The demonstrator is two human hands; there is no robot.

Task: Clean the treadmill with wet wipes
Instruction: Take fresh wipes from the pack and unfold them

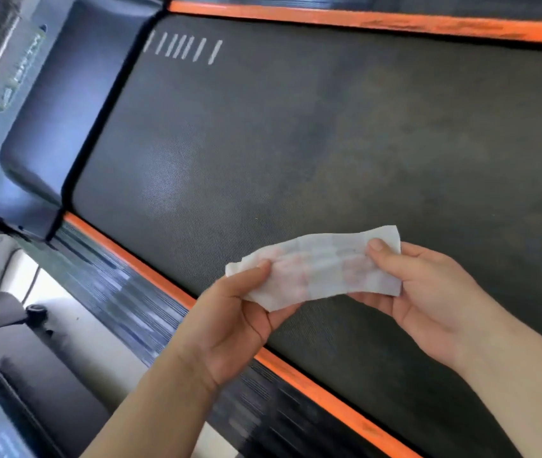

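Observation:
A white wet wipe [316, 269], folded into a strip, is stretched between both hands above the treadmill's dark running belt [296, 137]. My left hand [233, 322] pinches its left end between thumb and fingers. My right hand [425, 292] pinches the right end, thumb on top. The wipe hangs in the air, apart from the belt. Orange side strips [150, 269] border the belt on both long edges.
The treadmill's dark motor cover [51, 120] lies at the upper left, beyond the belt's white stripe marks [183, 47]. A ribbed black side rail [124, 302] runs beside the near orange strip. Light floor [74, 312] and another dark machine [31, 391] sit at the lower left.

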